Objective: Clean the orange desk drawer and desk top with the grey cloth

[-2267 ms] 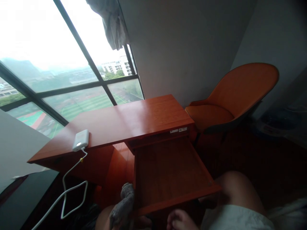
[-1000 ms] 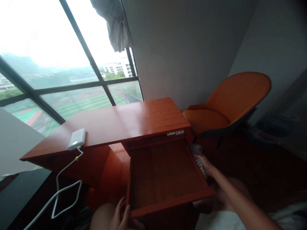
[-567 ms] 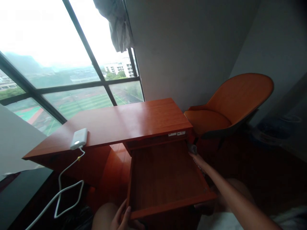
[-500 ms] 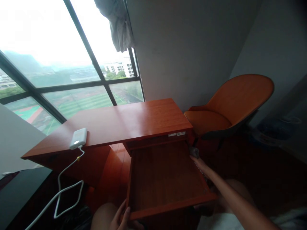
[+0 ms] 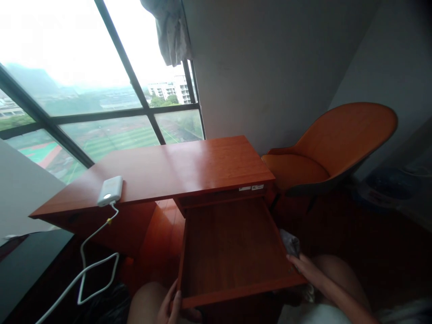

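Note:
A reddish-brown wooden drawer is pulled out from the desk, its bottom board bare. My left hand grips the drawer's front left corner, thumb and fingers wrapped on the side panel. At the right side panel, close to the front corner, my right hand closes on a crumpled grey cloth. The cloth lies against the outside and top edge of that panel. Some of the right fingers are hidden below the edge.
A white power bank sits at the desk's left edge, with a white cable hanging down. An orange chair stands right of the desk, and a water jug is behind it. Windows rise at the back left. My knees flank the drawer.
My right hand has slid along the drawer's right side toward me with the cloth. My left hand stays at the front left corner. The view has shifted slightly.

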`<state>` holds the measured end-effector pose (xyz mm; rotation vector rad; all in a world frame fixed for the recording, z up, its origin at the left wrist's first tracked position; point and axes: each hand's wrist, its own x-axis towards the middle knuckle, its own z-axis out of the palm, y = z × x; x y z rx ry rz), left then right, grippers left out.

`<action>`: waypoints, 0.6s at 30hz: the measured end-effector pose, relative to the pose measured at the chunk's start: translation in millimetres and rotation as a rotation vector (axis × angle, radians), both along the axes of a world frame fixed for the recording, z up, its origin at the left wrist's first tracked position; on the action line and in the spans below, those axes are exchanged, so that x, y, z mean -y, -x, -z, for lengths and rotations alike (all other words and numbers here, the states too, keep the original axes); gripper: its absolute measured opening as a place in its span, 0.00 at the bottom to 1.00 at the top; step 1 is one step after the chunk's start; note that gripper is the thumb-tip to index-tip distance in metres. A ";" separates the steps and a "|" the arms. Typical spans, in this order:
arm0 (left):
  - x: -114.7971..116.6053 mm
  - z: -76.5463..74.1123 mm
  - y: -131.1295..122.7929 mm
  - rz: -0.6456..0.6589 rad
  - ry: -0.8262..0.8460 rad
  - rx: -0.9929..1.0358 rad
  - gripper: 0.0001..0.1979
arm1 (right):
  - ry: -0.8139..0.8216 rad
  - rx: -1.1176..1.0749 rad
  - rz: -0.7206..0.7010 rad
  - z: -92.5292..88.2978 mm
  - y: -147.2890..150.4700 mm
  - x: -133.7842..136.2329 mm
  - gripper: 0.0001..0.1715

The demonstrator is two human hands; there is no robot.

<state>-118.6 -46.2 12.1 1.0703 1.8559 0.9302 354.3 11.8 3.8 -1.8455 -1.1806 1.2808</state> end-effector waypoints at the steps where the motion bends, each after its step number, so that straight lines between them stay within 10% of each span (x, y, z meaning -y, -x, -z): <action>1: 0.5 1.5 -0.5 -0.007 -0.003 -0.008 0.36 | -0.052 0.070 -0.030 5.0 3.1 -6.3 0.36; 6: -0.4 3.6 -5.4 -0.062 -0.039 -0.032 0.32 | -0.204 0.351 -0.131 17.5 19.3 -57.3 0.48; 18: 4.4 -3.9 -21.5 -0.139 -0.091 -0.072 0.30 | -0.424 0.243 -0.151 -10.8 35.3 -157.3 0.33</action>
